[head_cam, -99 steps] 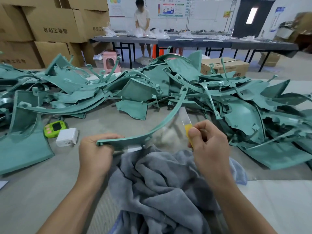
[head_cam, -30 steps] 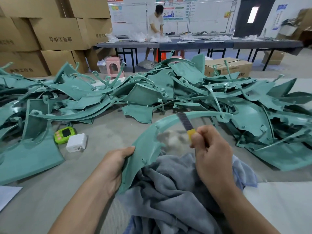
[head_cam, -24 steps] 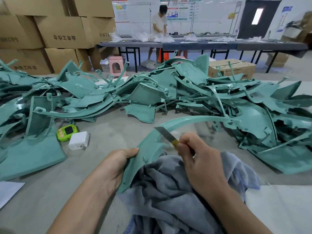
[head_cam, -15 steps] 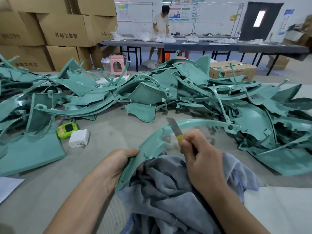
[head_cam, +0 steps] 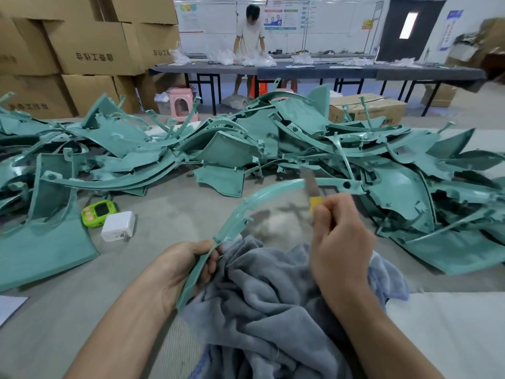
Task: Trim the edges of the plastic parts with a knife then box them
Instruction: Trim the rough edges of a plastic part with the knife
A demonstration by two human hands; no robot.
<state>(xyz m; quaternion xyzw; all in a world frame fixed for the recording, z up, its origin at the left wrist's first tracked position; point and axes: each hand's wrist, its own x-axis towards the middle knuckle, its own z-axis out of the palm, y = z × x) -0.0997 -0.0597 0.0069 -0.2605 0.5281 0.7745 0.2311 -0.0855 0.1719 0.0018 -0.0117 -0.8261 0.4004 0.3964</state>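
Littering the grey floor (head_cam: pixel 164 242), teal parts (head_cam: pixel 300 127) surround left hand (head_cam: pixel 183 266) gripping a strip (head_cam: pixel 237 220), right hand (head_cam: pixel 338 242) a knife (head_cam: pixel 311 187).

Cardboard boxes (head_cam: pixel 90 47) flank a long table (head_cam: pixel 396 73) before white walls (head_cam: pixel 336 36).

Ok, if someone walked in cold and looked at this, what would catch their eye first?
The sprawling heap of teal plastic parts spread across the middle of the view. In front of it, the left hand grips one long curved part while the right hand holds a yellow-handled knife, its blurred blade crossing the part's arc, above a grey towel. Stacked cardboard boxes stand at the far left.
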